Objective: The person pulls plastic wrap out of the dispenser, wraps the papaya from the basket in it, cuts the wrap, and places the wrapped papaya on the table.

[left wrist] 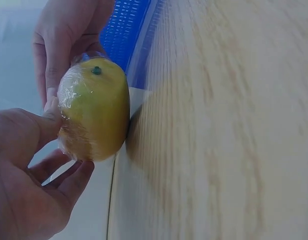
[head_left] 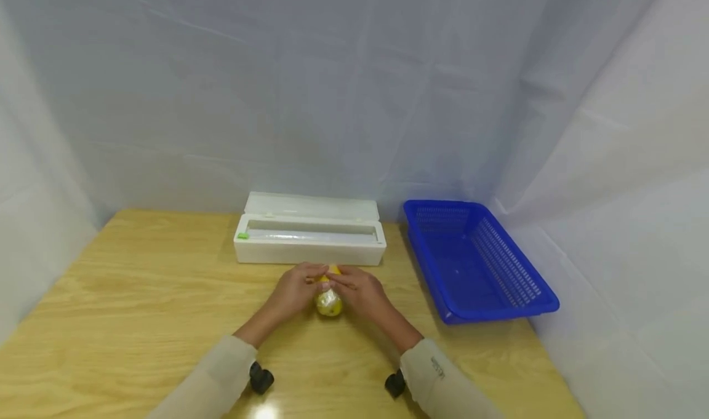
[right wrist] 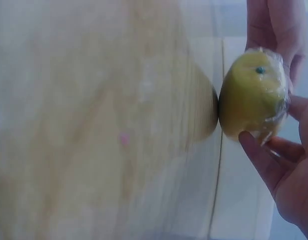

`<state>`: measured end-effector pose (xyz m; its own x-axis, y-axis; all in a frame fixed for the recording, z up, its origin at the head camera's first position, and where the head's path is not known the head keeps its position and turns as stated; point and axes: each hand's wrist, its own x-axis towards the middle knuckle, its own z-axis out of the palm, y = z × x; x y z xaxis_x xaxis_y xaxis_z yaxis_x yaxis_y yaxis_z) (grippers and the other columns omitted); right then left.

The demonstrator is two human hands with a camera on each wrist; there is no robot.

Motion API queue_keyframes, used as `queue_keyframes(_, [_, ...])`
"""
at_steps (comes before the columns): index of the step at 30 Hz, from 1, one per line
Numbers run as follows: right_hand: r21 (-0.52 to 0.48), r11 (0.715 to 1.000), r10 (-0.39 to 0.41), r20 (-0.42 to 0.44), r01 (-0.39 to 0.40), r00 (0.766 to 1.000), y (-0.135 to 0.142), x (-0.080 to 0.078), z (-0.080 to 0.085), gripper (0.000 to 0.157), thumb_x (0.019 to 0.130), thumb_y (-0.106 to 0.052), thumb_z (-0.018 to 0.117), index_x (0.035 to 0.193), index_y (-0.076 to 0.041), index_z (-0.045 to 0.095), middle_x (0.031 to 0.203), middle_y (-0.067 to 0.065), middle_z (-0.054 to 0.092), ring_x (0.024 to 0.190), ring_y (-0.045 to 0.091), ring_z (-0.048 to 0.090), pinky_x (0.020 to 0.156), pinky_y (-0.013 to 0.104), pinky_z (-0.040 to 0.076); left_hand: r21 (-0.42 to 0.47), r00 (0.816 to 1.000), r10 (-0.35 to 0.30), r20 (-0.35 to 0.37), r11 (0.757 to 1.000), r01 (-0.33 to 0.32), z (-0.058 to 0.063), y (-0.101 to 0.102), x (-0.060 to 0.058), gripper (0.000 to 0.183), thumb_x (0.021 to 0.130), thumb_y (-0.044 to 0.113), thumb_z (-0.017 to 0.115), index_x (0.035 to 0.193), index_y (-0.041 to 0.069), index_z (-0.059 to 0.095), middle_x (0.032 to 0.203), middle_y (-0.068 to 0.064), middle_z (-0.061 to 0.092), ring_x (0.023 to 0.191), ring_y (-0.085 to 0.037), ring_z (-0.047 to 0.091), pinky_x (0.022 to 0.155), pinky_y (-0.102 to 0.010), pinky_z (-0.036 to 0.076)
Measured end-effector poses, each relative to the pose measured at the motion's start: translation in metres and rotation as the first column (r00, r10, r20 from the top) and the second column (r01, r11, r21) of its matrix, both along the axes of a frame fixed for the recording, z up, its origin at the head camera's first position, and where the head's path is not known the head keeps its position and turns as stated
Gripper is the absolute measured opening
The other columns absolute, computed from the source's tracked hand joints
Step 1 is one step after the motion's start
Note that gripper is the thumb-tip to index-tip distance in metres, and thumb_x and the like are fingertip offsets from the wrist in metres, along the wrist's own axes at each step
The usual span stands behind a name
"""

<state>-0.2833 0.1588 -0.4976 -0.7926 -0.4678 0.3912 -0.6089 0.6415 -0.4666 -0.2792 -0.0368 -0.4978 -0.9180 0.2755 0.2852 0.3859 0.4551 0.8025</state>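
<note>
A yellow, oval fruit (head_left: 330, 306) with a small green stem nub sits on the table, wrapped in clear plastic film. Film wrinkles shine on the fruit (left wrist: 94, 110) in the left wrist view. My left hand (head_left: 295, 290) holds it from the left, thumb and fingertips against the film. From the other side my right hand (head_left: 362, 290) grips the same fruit, its thumb and fingers (right wrist: 261, 157) touching the wrapped surface. The fingertips of both hands nearly meet over the fruit in the head view and hide part of it.
Just behind the hands stands a white cling film box (head_left: 310, 254), its lid raised and a film roll (head_left: 310, 237) inside. A green slider (head_left: 242, 236) sits at its left end. To the right is a blue plastic basket (head_left: 434, 277). Pale sheeting (head_left: 332, 99) surrounds the wooden table (head_left: 138, 302).
</note>
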Motion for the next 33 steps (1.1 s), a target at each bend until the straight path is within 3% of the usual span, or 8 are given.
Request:
queue_keyframes(3, [0.077, 0.997, -0.029, -0.050, 0.032, 0.998, -0.004, 0.004, 0.002, 0.030, 0.095, -0.027, 0.059, 0.124, -0.020, 0.064, 0.131, 0.016, 0.057, 0.116, 0.029, 0.058, 0.092, 0.042, 0.051, 0.034, 0.997, -0.007, 0.081, 0.999, 0.004, 0.001, -0.002, 0.001, 0.044, 0.087, 0.021, 0.070, 0.128, 0.008, 0.060, 0.131, -0.009, 0.058, 0.120, -0.029, 0.055, 0.096, -0.041, 0.049])
queue_keyframes(6, [0.143, 0.987, -0.065, -0.026, 0.068, 0.998, -0.005, 0.007, 0.004, 0.040, 0.098, -0.036, 0.054, 0.135, -0.022, 0.055, 0.136, 0.012, 0.054, 0.118, 0.026, 0.057, 0.091, 0.042, 0.052, 0.055, 0.989, -0.028, 0.145, 0.998, 0.020, 0.003, -0.005, 0.002, 0.045, 0.088, 0.020, 0.069, 0.130, 0.010, 0.058, 0.133, -0.010, 0.056, 0.122, -0.031, 0.053, 0.098, -0.042, 0.047])
queue_keyframes(9, [0.117, 0.990, -0.091, 0.108, 0.078, 0.990, -0.004, 0.008, 0.006, 0.056, 0.097, -0.050, 0.046, 0.147, -0.024, 0.039, 0.140, 0.006, 0.051, 0.114, 0.023, 0.059, 0.089, 0.040, 0.052, 0.059, 0.984, -0.054, 0.170, 0.997, 0.045, 0.004, -0.010, 0.003, 0.043, 0.090, 0.017, 0.067, 0.131, 0.010, 0.056, 0.135, -0.010, 0.054, 0.124, -0.034, 0.050, 0.101, -0.045, 0.045])
queue_keyframes(12, [0.048, 0.996, -0.081, 0.247, 0.071, 0.966, 0.001, 0.007, 0.005, 0.070, 0.094, -0.059, 0.045, 0.152, -0.024, 0.026, 0.143, 0.003, 0.047, 0.115, 0.023, 0.057, 0.089, 0.040, 0.052, 0.058, 0.979, -0.078, 0.188, 0.996, 0.068, 0.004, -0.016, 0.005, 0.042, 0.091, 0.014, 0.064, 0.132, 0.010, 0.054, 0.139, -0.010, 0.051, 0.126, -0.036, 0.048, 0.101, -0.047, 0.044])
queue_keyframes(19, [-0.030, 0.998, 0.059, 0.425, -0.051, 0.903, 0.007, 0.001, -0.003, 0.100, 0.082, -0.053, 0.067, 0.155, -0.020, 0.007, 0.153, 0.006, 0.031, 0.139, 0.027, 0.031, 0.109, 0.051, 0.033, 0.049, 0.969, -0.098, 0.227, 0.995, 0.089, 0.003, -0.027, 0.010, 0.046, 0.094, 0.012, 0.060, 0.138, 0.014, 0.049, 0.146, -0.015, 0.041, 0.122, -0.043, 0.050, 0.094, -0.049, 0.049])
queue_keyframes(24, [-0.011, 0.998, 0.061, 0.459, -0.064, 0.886, -0.001, 0.003, -0.005, 0.117, 0.073, -0.054, 0.075, 0.154, -0.021, -0.002, 0.156, 0.005, 0.024, 0.143, 0.024, 0.023, 0.114, 0.048, 0.026, 0.066, 0.966, -0.104, 0.235, 0.994, 0.091, 0.003, -0.031, 0.012, 0.046, 0.096, 0.010, 0.057, 0.140, 0.015, 0.047, 0.147, -0.018, 0.037, 0.121, -0.044, 0.050, 0.091, -0.047, 0.051])
queue_keyframes(30, [-0.031, 0.999, -0.006, 0.503, 0.025, 0.864, -0.004, 0.005, -0.005, 0.119, 0.072, -0.055, 0.076, 0.153, -0.030, -0.007, 0.152, 0.014, 0.033, 0.139, 0.028, 0.031, 0.112, 0.051, 0.028, 0.090, 0.967, -0.105, 0.234, 0.992, 0.086, 0.001, -0.033, 0.011, 0.047, 0.096, 0.011, 0.057, 0.141, 0.014, 0.045, 0.145, -0.020, 0.039, 0.122, -0.044, 0.049, 0.095, -0.049, 0.048])
queue_keyframes(33, [-0.051, 0.998, -0.015, 0.495, 0.046, 0.869, -0.004, 0.007, -0.004, 0.121, 0.072, -0.055, 0.077, 0.153, -0.031, -0.009, 0.149, 0.016, 0.036, 0.136, 0.033, 0.035, 0.109, 0.055, 0.031, 0.086, 0.965, -0.103, 0.243, 0.993, 0.085, 0.000, -0.034, 0.012, 0.048, 0.097, 0.012, 0.056, 0.142, 0.013, 0.043, 0.144, -0.024, 0.039, 0.124, -0.044, 0.048, 0.099, -0.053, 0.044])
